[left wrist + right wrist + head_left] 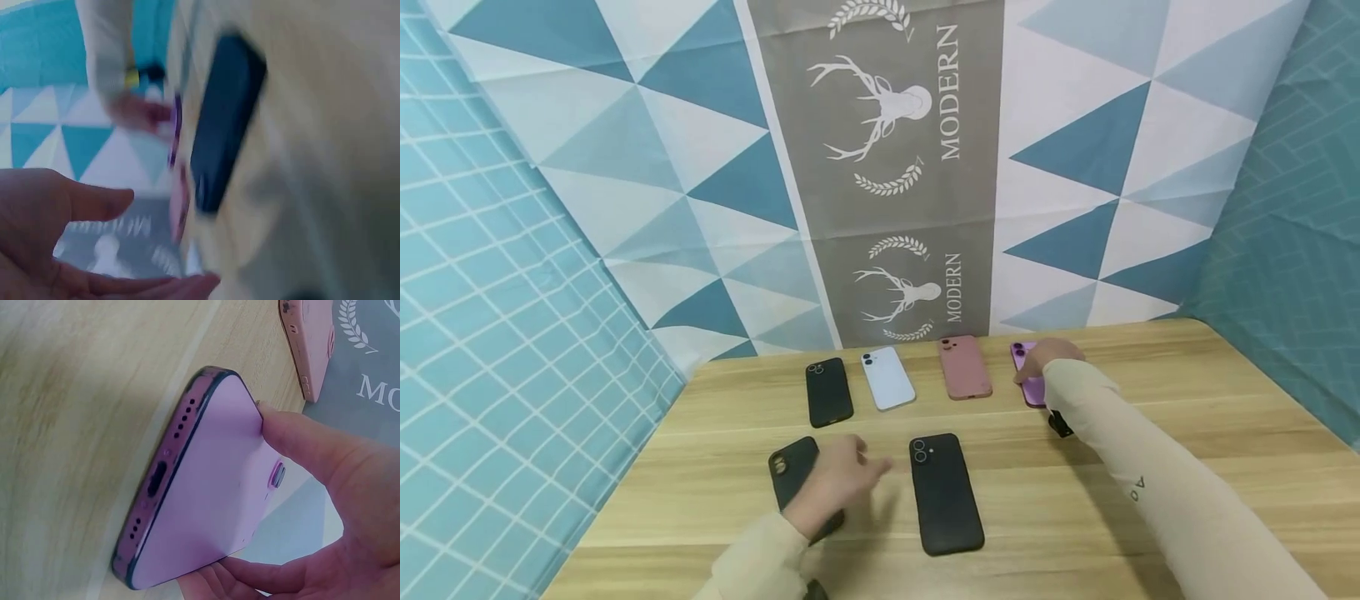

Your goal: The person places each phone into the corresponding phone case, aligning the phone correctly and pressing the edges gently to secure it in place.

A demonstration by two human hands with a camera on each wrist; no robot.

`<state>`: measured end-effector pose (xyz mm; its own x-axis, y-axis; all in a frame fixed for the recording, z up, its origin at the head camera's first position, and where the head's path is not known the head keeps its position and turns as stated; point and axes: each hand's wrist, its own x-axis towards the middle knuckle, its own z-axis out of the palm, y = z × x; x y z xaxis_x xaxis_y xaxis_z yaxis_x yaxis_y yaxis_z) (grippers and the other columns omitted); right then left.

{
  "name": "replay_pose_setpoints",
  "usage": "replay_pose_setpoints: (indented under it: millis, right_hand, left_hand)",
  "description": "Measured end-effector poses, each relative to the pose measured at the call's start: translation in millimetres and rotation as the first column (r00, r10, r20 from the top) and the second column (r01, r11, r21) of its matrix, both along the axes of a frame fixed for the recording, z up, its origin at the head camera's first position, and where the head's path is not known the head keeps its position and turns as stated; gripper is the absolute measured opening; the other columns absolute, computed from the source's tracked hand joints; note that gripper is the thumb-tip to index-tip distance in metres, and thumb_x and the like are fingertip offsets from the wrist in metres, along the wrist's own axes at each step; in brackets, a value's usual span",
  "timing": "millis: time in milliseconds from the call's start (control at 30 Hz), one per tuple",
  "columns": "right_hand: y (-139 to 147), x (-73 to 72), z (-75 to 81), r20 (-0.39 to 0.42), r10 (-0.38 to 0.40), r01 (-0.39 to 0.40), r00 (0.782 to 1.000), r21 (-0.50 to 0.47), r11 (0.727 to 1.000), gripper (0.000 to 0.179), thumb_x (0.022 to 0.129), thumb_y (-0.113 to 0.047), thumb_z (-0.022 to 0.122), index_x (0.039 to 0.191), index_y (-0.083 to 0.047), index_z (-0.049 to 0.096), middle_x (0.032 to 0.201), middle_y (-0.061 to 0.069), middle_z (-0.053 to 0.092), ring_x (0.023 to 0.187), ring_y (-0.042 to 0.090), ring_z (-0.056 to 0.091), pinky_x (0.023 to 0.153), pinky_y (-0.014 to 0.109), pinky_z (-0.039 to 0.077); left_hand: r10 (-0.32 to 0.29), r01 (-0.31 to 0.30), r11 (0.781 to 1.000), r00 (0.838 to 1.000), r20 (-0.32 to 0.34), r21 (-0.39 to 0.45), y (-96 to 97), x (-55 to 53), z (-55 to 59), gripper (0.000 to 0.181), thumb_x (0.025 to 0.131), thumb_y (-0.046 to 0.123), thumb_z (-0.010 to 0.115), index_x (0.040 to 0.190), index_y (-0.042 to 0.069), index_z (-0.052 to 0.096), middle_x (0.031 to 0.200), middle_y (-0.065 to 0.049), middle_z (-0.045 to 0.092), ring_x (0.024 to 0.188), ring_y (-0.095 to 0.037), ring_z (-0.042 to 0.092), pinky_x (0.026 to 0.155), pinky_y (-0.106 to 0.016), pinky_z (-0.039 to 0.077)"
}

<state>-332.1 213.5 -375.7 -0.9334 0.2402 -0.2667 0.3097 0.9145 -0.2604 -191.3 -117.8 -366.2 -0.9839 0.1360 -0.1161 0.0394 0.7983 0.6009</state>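
Black phone point(947, 500) lies lower centre; left of it, the left hand point(842, 477) hangs over a dark slab point(793, 471), grip parted. Centre right, near the table's point(1195, 392) far edge, the right hand point(1051, 358) pinches the purple phone's point(1033, 392) edges, table stretching rightward.

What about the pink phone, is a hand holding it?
No, the pink phone lies untouched on the table, while the right hand grips the purple phone.

Purple phone point(194, 481), dark-rimmed, port edge scuffed, is held across its width, camera side up, rightmost in the far row.
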Motion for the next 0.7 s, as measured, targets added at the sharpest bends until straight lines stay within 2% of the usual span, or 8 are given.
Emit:
replay_pose_setpoints:
  millis: [67,133,200,300,367,433,600,700]
  right_hand:
    - [0.4,-1.1,-1.3,-0.001,0.006,-0.006,1.0,0.015,1.0,0.081,0.079,-0.049,0.071,0.129,0.012,0.049,0.133,0.034,0.049,0.107,0.036,0.056,0.087,0.043,0.052]
    - [0.6,-1.1,-1.5,-0.006,0.012,-0.012,1.0,0.02,1.0,0.082,0.079,-0.049,0.072,0.128,0.013,0.049,0.133,0.034,0.049,0.108,0.037,0.056,0.086,0.042,0.052]
    - [1.1,-1.2,-1.7,-0.011,0.018,-0.018,1.0,0.024,1.0,0.082,0.078,-0.049,0.073,0.128,0.012,0.05,0.133,0.033,0.05,0.109,0.037,0.056,0.085,0.041,0.052]
    - [1.6,-1.4,-1.9,-0.016,0.026,-0.026,1.0,0.023,0.999,0.082,0.077,-0.05,0.073,0.126,0.013,0.051,0.132,0.033,0.051,0.106,0.035,0.056,0.082,0.039,0.05]
    - [2.4,-2.4,-2.7,-0.021,0.03,-0.029,0.999,0.029,0.999,0.082,0.077,-0.05,0.073,0.126,0.012,0.052,0.131,0.033,0.052,0.104,0.034,0.056,0.08,0.037,0.049]
    - [3.3,-3.7,-3.3,-0.023,0.027,-0.026,0.999,0.031,0.999,0.081,0.077,-0.05,0.074,0.125,0.012,0.052,0.13,0.032,0.053,0.099,0.032,0.055,0.076,0.035,0.048]
    - [5.8,-5.2,-6.2,-0.026,0.017,-0.016,1.0,0.033,0.999,0.082,0.076,-0.051,0.074,0.124,0.013,0.053,0.128,0.032,0.054,0.091,0.028,0.052,0.069,0.031,0.046]
    - [6.7,-2.8,-5.0,-0.027,0.025,-0.024,0.999,0.031,0.999,0.083,0.077,-0.052,0.073,0.125,0.013,0.052,0.13,0.033,0.053,0.096,0.029,0.054,0.073,0.033,0.048]
  left_hand:
    - [0.056,-0.065,0.994,0.993,-0.102,-0.086,-12.6,-6.0,2.2,0.062,0.084,0.036,0.071,0.116,-0.016,0.057,0.09,-0.02,0.066,0.06,-0.018,0.056,0.053,-0.029,0.047]
    - [0.088,-0.117,0.978,0.983,-0.162,-0.174,-26.8,-10.6,1.6,0.057,0.082,0.036,0.074,0.104,-0.015,0.061,0.082,-0.019,0.063,0.055,-0.019,0.05,0.049,-0.027,0.041]
    - [0.078,-0.134,0.95,0.976,-0.202,-0.281,-40.9,-12.9,-1.2,0.051,0.079,0.037,0.076,0.087,-0.011,0.062,0.077,-0.016,0.06,0.06,-0.02,0.048,0.052,-0.029,0.042]
    - [0.029,-0.125,0.891,0.975,-0.219,-0.437,-57.5,-12.6,-8.8,0.05,0.075,0.043,0.078,0.063,-0.001,0.059,0.064,-0.01,0.056,0.061,-0.021,0.048,0.053,-0.03,0.043]
    - [0.011,-0.117,0.857,0.978,-0.209,-0.502,-63.2,-11.0,-13.4,0.052,0.075,0.048,0.077,0.057,0.003,0.057,0.058,-0.006,0.053,0.059,-0.02,0.049,0.052,-0.029,0.043]
    - [0.025,-0.115,0.841,0.985,-0.173,-0.528,-65.2,-9.7,-15.6,0.054,0.075,0.052,0.075,0.055,0.006,0.057,0.054,-0.003,0.051,0.054,-0.017,0.049,0.048,-0.026,0.039]
    - [0.092,-0.12,0.838,0.993,-0.078,-0.532,-62.7,-9.5,-14.9,0.057,0.077,0.059,0.069,0.063,0.005,0.061,0.056,-0.003,0.051,0.053,-0.016,0.05,0.045,-0.024,0.036]
    - [0.102,-0.116,0.832,0.993,-0.056,-0.543,-60.9,-13.0,-16.8,0.058,0.077,0.061,0.068,0.066,0.004,0.064,0.058,-0.003,0.054,0.054,-0.016,0.051,0.045,-0.025,0.037]
